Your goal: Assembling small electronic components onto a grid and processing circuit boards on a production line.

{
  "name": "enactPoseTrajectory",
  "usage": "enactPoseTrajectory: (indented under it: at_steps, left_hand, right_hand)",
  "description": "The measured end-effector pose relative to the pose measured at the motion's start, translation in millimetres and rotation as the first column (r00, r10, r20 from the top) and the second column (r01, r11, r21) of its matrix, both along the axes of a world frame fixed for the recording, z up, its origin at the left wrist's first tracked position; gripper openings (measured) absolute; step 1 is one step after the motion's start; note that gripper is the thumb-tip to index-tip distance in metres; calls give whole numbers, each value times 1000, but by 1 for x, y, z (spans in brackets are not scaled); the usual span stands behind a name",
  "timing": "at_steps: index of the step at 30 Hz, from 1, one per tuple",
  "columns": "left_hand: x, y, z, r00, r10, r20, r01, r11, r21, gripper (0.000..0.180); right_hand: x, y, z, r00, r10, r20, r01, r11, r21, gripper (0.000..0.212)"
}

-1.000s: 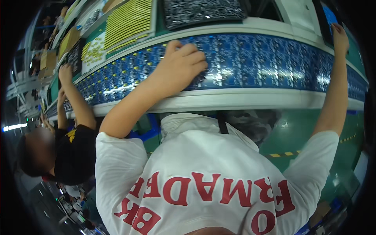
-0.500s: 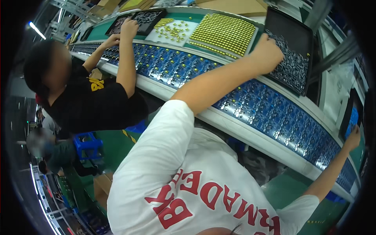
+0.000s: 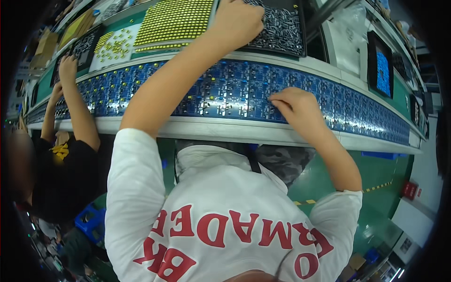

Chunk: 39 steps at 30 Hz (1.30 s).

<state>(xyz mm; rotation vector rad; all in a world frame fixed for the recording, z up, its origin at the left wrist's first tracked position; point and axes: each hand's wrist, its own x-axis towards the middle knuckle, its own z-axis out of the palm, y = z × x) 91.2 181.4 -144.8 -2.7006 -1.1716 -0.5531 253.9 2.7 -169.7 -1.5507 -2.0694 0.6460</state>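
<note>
My right hand is low over the row of blue circuit boards, thumb and fingertips pinched together at a board. Whatever the pinch holds is too small to make out. My left hand reaches across the boards to the near-left part of a black tray of small metallic parts. Its fingers are curled, and the picture's top edge cuts off part of them. Left of that hand stands a block of yellow square components in neat rows. Some boards on the left carry yellow components.
Loose yellow components lie on a white sheet to the left. A co-worker's hands work over the line at far left. At right stands a black tray of blue parts. A pale rail edges the line.
My right hand has come from beside the tray of blue parts at far right to the boards in the middle. My left hand stays around the metallic parts' tray; the whole view has turned.
</note>
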Motion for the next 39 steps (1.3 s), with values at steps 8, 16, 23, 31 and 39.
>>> enactPoseTrajectory:
  at_steps: [8,16,23,31,39]
  left_hand:
    - [-65,-60,-3,907,-115,405,341,764,-548,18]
    - [-94,-86,-6,876,100,471,393,417,-820,15]
    - [-92,-94,-14,883,65,464,407,385,-829,15]
    - [-84,-98,-18,898,11,440,392,435,-811,15]
    - [-68,-110,-16,920,25,391,328,498,-803,16]
  right_hand:
    - [-8,3,-21,986,78,145,-91,993,82,9]
    - [-13,10,-14,974,139,177,-159,981,108,10]
    - [-14,7,-21,983,109,148,-126,986,108,10]
    - [-9,8,-24,948,193,254,-241,956,170,13]
    - [-14,3,-24,953,145,265,-173,981,84,19]
